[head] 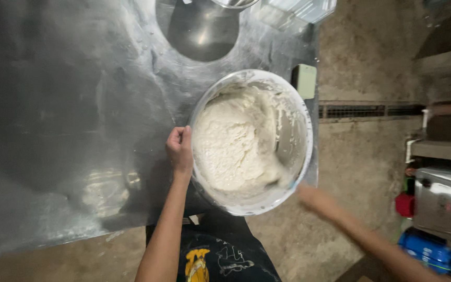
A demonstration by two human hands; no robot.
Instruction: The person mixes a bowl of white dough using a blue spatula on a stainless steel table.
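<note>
A large metal bowl (293, 133) full of pale, shaggy dough (236, 141) stands at the near right corner of a steel table (63, 104). My left hand (179, 149) grips the bowl's left rim. My right hand (283, 180) is blurred with motion, down inside the bowl at its near right side, against the dough. Whether its fingers hold dough cannot be made out. My right forearm runs off to the lower right.
A second metal bowl (233, 3) sits at the table's far edge, with a pale green rectangular object (305, 81) near the right edge. Flour dusts the tabletop. Right of the table lie a concrete floor, a drain grate (371, 110), a metal box (444, 201) and a blue container (434, 256).
</note>
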